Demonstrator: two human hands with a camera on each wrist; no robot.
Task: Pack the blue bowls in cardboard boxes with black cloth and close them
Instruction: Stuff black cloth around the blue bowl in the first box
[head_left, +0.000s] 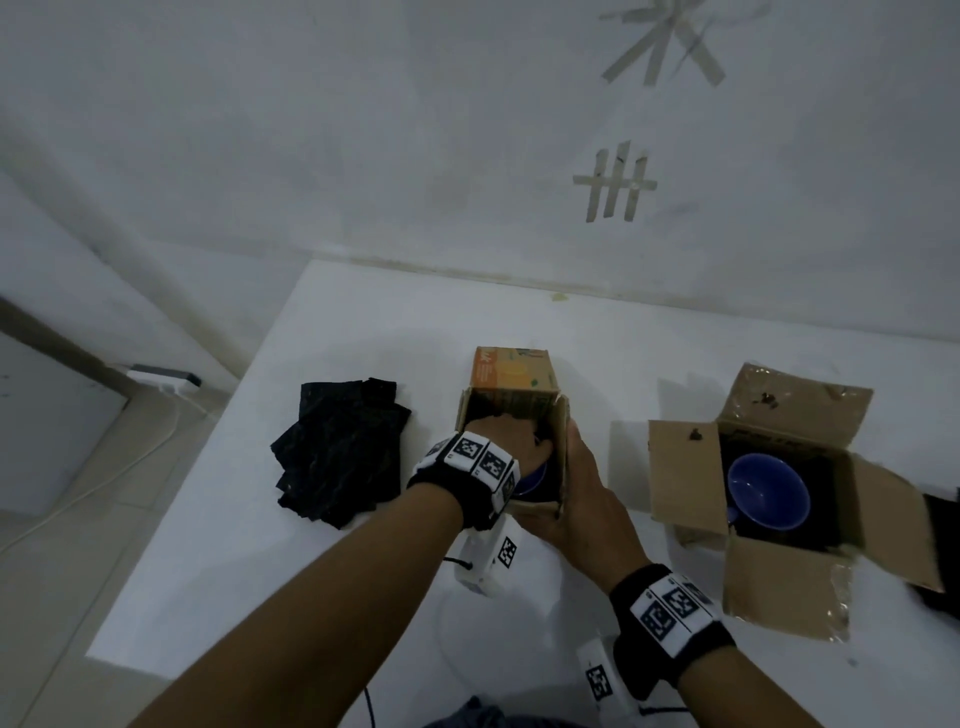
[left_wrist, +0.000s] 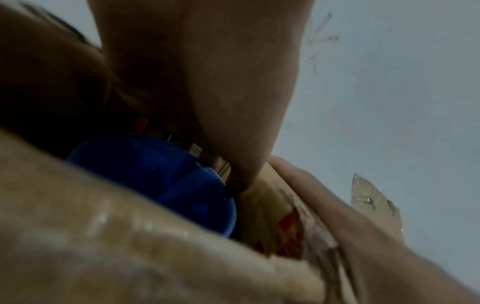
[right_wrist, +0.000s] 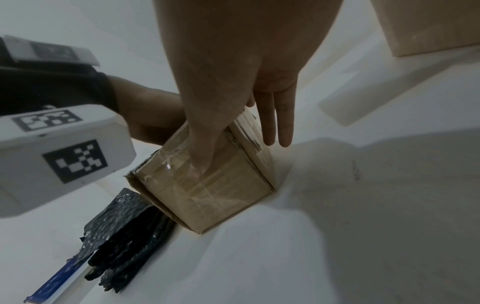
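A small cardboard box (head_left: 511, 410) stands mid-table. My left hand (head_left: 498, 441) reaches down into it, fingers hidden. The left wrist view shows a blue bowl (left_wrist: 161, 179) inside, with one digit of my left hand (left_wrist: 233, 102) going down between its rim and the box wall. A bit of black cloth (head_left: 540, 435) shows in the box. My right hand (head_left: 576, 488) holds the box from outside. In the right wrist view its thumb presses one face of the box (right_wrist: 207, 189) and its fingers (right_wrist: 283, 123) lie along the adjoining side.
A pile of black cloths (head_left: 337, 452) lies left of the small box. To the right, a larger cardboard box (head_left: 680, 467) has its flaps open, with a second blue bowl (head_left: 769, 491) on black cloth inside. The white table (head_left: 260, 571) meets the wall at the back.
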